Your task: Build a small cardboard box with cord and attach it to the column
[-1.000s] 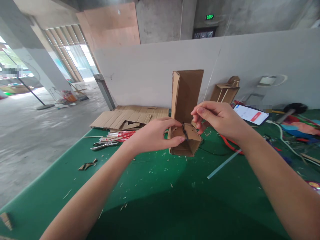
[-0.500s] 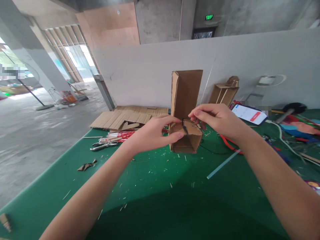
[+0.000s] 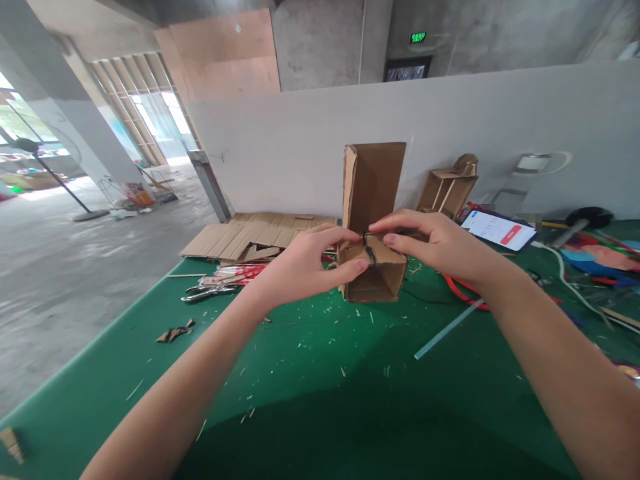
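A cardboard construction stands on the green table, with a tall upright panel (image 3: pixel 377 183) at the back and an open-fronted cardboard box (image 3: pixel 373 290) low at the front. Across the box's top lies a short black cord or wire (image 3: pixel 370 255). My left hand (image 3: pixel 320 263) grips the box from the left, its index fingertip by the cord and its thumb near the front edge. On the right, my right hand (image 3: pixel 427 237) holds the box's top, index fingertip close to the cord and thumb on the cardboard. Its other fingers are partly hidden.
Flat cardboard sheets (image 3: pixel 260 230) and silver pliers (image 3: pixel 210 292) lie to the left. A phone (image 3: pixel 497 229), red tubing (image 3: pixel 457 290) and a pale translucent stick (image 3: pixel 445 331) are on the right. Another cardboard piece (image 3: pixel 447 190) stands by the white partition (image 3: pixel 300 147).
My right hand has moved left from beside the box onto its top, its pinched fingers spreading. The box front has tipped up slightly. My left hand stays at the box.
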`<action>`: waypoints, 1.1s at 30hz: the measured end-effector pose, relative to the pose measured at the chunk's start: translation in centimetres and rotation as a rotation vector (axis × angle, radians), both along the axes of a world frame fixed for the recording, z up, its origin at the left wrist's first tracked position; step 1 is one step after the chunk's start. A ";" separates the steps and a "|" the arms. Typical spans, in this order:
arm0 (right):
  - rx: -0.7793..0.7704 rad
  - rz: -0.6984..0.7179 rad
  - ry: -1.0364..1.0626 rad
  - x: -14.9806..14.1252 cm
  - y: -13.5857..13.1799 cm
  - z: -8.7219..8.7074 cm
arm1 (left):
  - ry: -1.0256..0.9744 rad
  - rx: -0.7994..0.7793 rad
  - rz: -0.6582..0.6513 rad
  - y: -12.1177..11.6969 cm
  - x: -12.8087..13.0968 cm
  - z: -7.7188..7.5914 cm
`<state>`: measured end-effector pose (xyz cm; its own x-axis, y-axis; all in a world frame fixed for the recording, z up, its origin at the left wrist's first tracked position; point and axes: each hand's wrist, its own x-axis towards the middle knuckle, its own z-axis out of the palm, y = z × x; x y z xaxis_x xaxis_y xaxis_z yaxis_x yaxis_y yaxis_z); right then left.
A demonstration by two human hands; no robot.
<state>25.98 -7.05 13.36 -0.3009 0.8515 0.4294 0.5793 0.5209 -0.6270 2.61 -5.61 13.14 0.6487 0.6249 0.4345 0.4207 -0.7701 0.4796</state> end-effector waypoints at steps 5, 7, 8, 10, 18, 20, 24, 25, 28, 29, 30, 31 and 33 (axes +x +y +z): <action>0.114 -0.128 0.149 -0.8 -0.7 0.4 | 0.005 -0.006 -0.014 -0.2 0.0 0.1; 0.114 -0.119 0.148 -0.9 -0.8 0.5 | -0.004 0.006 -0.010 -0.2 0.0 0.1; 0.088 -0.097 0.126 -0.9 -0.9 0.6 | -0.012 0.014 -0.007 -0.3 0.0 0.1; 0.026 -0.044 0.067 -0.9 -0.9 0.7 | -0.019 0.023 -0.001 -0.3 -0.1 0.2; 0.109 -0.110 0.093 -0.7 -1.1 0.8 | 0.026 0.011 -0.022 -0.3 0.0 0.1; 0.096 -0.093 0.098 -0.6 -1.0 0.8 | 0.018 0.014 -0.027 -0.3 0.0 0.1; 0.018 0.020 0.032 -0.5 -0.8 0.7 | -0.040 0.043 -0.004 -0.3 -0.1 0.2; 0.022 0.028 0.036 -0.5 -0.8 0.7 | -0.041 0.041 -0.002 -0.3 -0.1 0.3; 0.093 -0.019 0.122 -0.5 -0.7 0.5 | -0.026 0.030 -0.007 -0.3 -0.1 0.3; 0.116 -0.033 0.148 -0.5 -0.7 0.5 | -0.025 0.029 -0.012 -0.3 -0.1 0.2; 0.126 -0.037 0.157 -0.4 -0.7 0.5 | -0.030 0.032 -0.015 -0.3 -0.1 0.2; 0.120 -0.032 0.147 -0.4 -0.6 0.5 | -0.042 0.038 -0.016 -0.3 0.0 0.1; 0.079 -0.008 0.093 -0.4 -0.6 0.5 | -0.069 0.050 -0.009 -0.3 0.0 0.1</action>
